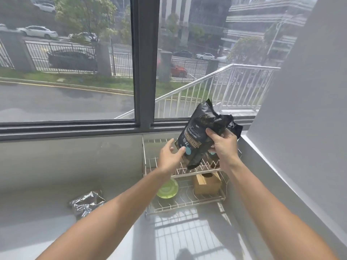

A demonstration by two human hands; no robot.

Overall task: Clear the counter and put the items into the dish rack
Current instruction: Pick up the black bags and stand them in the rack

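Here we stretch both bare forearms out over the pale counter (187,241), where window light falls in bars. To our left on the counter lies a crumpled silver foil packet (86,202), well apart from everything else. Ahead stands the wire dish rack (185,203) against the corner; on its lower tier sit a green plate (167,189) and a tan cardboard box (206,183).

Above the upper tier we hold a black bag (201,136), tilted, its crumpled top toward the window. Its pale script reads something like "Treasure", with a line ending in "MOUNTAIN" below it; the gold block lettering and white characters under that are too small for us to read. A teal dot marks its lower corner.

Our right hand (224,145) is closed around the bag's right side, thumb across the front. Our left hand (170,153) is spread, fingers apart, thumb tip touching the bag's lower edge near the dot.

Beyond is the dark-framed window (144,62).
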